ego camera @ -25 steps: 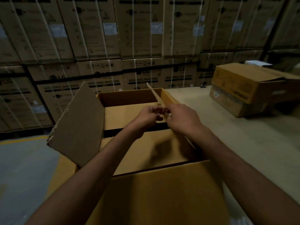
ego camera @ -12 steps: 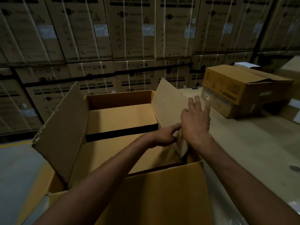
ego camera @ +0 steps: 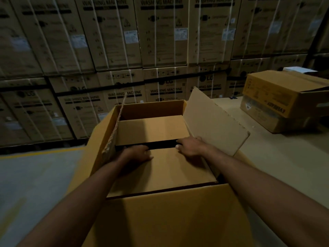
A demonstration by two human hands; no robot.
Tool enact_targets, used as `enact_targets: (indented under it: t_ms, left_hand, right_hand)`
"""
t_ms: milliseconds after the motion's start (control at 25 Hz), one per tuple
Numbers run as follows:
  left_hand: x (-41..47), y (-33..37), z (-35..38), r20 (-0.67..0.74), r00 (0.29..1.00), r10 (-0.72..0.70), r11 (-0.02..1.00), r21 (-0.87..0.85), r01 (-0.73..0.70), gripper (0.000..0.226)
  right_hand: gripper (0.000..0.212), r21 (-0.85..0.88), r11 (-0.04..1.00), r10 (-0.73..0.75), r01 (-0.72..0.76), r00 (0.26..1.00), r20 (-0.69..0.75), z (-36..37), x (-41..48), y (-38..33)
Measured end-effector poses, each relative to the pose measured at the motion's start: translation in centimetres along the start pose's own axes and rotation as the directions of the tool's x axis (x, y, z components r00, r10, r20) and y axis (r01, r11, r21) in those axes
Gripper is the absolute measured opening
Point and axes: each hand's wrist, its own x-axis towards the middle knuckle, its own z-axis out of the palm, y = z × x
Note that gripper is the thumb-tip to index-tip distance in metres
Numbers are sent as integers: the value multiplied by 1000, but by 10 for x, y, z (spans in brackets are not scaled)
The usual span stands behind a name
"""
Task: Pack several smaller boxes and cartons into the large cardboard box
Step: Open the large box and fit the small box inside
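Note:
The large cardboard box (ego camera: 160,216) stands open in front of me, its left flap (ego camera: 114,129) upright and its right flap (ego camera: 213,122) leaning outward. Inside lie two brown cartons: a near carton (ego camera: 165,172) and a far carton (ego camera: 153,130), with a dark gap between them. My left hand (ego camera: 137,154) and my right hand (ego camera: 190,146) both rest on the near carton's far edge. The fingers of each hand curl over that edge into the gap.
A stack of two cartons (ego camera: 283,102) sits on the beige surface (ego camera: 277,157) at the right. A wall of strapped washing-machine boxes (ego camera: 142,50) fills the background. Grey floor with a yellow line (ego camera: 35,154) lies to the left.
Both hands left the right flap and came down onto the near carton's far edge. The right flap now leans outward, and the left flap stands more upright.

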Motion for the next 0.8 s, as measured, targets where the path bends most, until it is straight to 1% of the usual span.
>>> enact_targets:
  t_ms: [40,120,160,200,280,360,440,520,560,600,640,680,720,760,800]
  left_hand:
    - [2,-21,2,10,1000,-21,999,32,21,66]
    - [0,-56,1,8,998,-67,998,8,67,75]
    - [-6,-64,-2,14,997,-78,997,3,78,72]
    - [-11,-69,-7,6,997,-72,997,-1,72,63]
    - [-22,-63,-20,-97,995,-3,1000,-23,1,47]
    - [-35,-50,-39,-200,979,46,997,-54,-58,38]
    - [-51,-42,-61,-275,961,39,986,-145,-81,29]
    - [-74,-40,-85,-282,959,-4,952,-295,-82,31]
    - [-88,-40,-97,-240,970,-29,923,-378,-67,36]
    - [-103,-41,-106,-171,985,-35,890,-453,-47,40]
    - [-115,-42,-113,-86,996,-6,863,-504,-38,42]
    - [-128,-42,-117,3,998,61,841,-539,-50,38]
    - [-137,-42,-118,84,985,149,832,-550,-79,31]
    - [-145,-39,-118,163,961,225,841,-530,-107,24]
    - [-150,-36,-114,245,931,271,869,-478,-127,24]
  right_hand:
    - [51,9,1000,9,-9,999,42,4,6,-1]
    - [54,36,999,-9,5,993,115,9,16,-7]
    - [52,53,998,-27,21,991,133,9,18,-11]
    - [49,71,997,-45,36,991,129,9,19,-17]
    - [45,89,993,-78,72,995,58,1,17,-26]
    - [45,118,987,-107,111,993,-45,-15,12,-39]
    - [48,145,979,-132,147,985,-107,-37,5,-52]
    - [47,223,965,-116,139,987,-112,-65,-6,-62]
    - [43,296,949,-96,111,993,-63,-81,-13,-65]
    - [36,364,929,-91,71,995,38,-97,-22,-67]
    - [30,407,913,-124,45,977,172,-112,-31,-67]
    - [27,427,904,-179,31,933,312,-122,-40,-67]
    - [26,433,901,-232,22,868,439,-128,-47,-67]
    - [27,418,908,-275,27,790,548,-129,-55,-68]
    - [27,382,923,-296,46,718,630,-126,-60,-71]
